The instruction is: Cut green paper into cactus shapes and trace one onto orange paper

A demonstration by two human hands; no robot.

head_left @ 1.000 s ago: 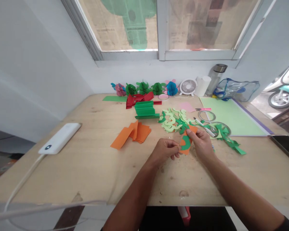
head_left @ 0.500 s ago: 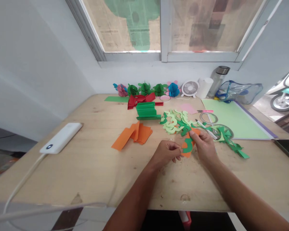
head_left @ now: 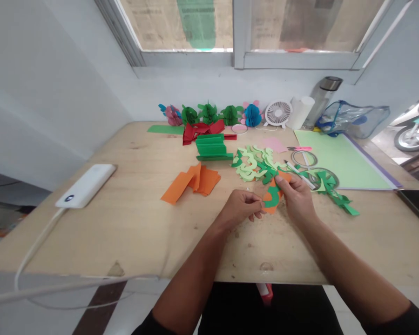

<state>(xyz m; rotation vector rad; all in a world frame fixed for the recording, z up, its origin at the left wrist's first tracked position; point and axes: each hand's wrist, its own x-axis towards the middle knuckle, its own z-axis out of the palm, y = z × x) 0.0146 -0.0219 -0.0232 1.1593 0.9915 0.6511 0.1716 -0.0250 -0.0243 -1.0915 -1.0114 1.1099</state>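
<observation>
Between my hands, above the table, is an orange paper piece (head_left: 269, 209) with a curved green paper cutout (head_left: 273, 197) lying over it. My left hand (head_left: 245, 205) pinches the left end of the green cutout. On the other side, my right hand (head_left: 296, 195) grips the orange paper and the cutout's upper end, thumb on top. Just beyond my hands lies a pile of wavy light and dark green paper cutouts (head_left: 248, 163). Folded orange paper strips (head_left: 178, 187) rest to the left of my left hand.
Folded green paper (head_left: 211, 147) and red paper (head_left: 202, 130) lie mid-table. Small paper figures (head_left: 208, 113), a white fan (head_left: 278, 113) and a bottle (head_left: 319, 102) line the wall. Scissors (head_left: 299, 148), a pen (head_left: 300, 175) and tape rolls (head_left: 304, 159) sit right. A white power bank (head_left: 86, 186) lies left.
The view has tilted down slightly, so the table sits higher in the picture. Both hands keep their hold on the orange paper and green cutout, with little movement.
</observation>
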